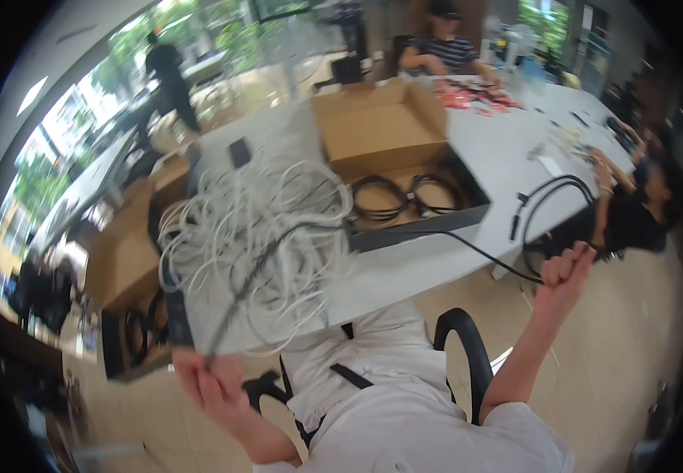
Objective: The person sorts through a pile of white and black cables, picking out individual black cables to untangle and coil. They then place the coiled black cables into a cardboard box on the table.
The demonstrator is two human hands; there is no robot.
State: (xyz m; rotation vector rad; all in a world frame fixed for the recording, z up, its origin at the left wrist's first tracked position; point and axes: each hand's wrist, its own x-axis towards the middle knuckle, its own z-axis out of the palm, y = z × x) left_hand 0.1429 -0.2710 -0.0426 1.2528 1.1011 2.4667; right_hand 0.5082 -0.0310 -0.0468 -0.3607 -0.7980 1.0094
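A black cable [467, 243] runs across the front of the table between my two hands. My left hand [211, 385], lower left beyond the table's front edge, is closed around one stretch of it, somewhat blurred. Out to the right, my right hand [564, 276] grips another stretch, and a loop with a loose plug end [515, 229] arches up beyond it. Under the cable's left part lies a big tangle of white cables [255, 229]. Behind the cable stands an open cardboard box [467, 217] with coiled black cables [381, 199] inside.
A second open box [121, 256] with black coils sits at the table's left end. A dark phone-like object [239, 153] lies on the white table [404, 272]. Across it, a person [444, 47] sits by red packets [479, 96]; another person [633, 197] works at the right.
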